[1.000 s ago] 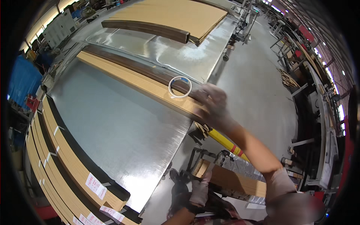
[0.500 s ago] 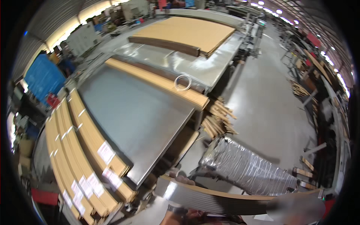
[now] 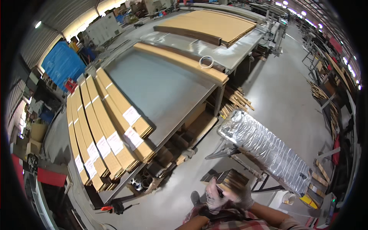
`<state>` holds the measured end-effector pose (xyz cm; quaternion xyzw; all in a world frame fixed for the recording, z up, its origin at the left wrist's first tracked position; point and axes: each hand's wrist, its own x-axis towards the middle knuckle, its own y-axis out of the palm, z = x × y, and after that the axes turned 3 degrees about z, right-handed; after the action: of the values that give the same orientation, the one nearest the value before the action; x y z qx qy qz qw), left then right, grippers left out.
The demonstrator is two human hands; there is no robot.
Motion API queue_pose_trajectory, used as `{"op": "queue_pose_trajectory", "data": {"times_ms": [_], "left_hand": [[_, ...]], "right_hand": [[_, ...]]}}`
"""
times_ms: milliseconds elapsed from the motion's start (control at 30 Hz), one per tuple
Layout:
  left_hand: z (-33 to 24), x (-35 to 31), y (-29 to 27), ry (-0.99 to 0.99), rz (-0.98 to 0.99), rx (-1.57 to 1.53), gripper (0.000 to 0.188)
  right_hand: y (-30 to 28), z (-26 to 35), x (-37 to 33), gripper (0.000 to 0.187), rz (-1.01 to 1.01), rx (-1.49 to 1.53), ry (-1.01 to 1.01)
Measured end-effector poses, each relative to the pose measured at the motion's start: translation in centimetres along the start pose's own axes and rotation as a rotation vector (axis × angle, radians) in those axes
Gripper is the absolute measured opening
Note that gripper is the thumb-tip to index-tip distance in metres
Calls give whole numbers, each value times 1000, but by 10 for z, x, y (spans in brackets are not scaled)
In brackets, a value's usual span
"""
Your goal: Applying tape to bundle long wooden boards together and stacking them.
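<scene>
A short-looking block of stacked strips (image 3: 233,179), with dark and tan edges, is in front of my body, seen nearly end-on. My left hand (image 3: 214,196), in a pale glove, is closed at its near left side. On the near right side my right hand (image 3: 242,197), also gloved, has its fingers curled against the stack; they are slightly blurred. The hands are close together, and the far part of the strips is foreshortened.
Left stands a metal table (image 3: 153,82) bearing bundled tan strips (image 3: 111,134) with white labels. A tape roll (image 3: 206,62) lies on a strip stack at its far edge. A long package in clear wrap (image 3: 268,153) rests on a stand at right. Wood sticks (image 3: 237,99) lie beyond.
The strip bundle, earlier stretched crosswise to the right, now points away from me and looks short. My hands have come together at its near end. The view has shifted.
</scene>
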<state>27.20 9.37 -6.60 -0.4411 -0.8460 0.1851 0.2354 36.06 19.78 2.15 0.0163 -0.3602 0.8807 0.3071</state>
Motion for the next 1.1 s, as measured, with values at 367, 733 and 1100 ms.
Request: {"op": "queue_pose_trajectory", "data": {"times_ms": [367, 733, 1100], "left_hand": [[68, -69, -17, 108, -67, 52, 57], [199, -104, -32, -1152, -116, -1832, 82], [16, 211, -170, -367, -164, -1105, 48]], "right_hand": [[75, -1, -82, 26, 128, 259, 138], [-210, 14, -99, 19, -310, -137, 637], [7, 94, 51, 15, 494, 582, 443]]}}
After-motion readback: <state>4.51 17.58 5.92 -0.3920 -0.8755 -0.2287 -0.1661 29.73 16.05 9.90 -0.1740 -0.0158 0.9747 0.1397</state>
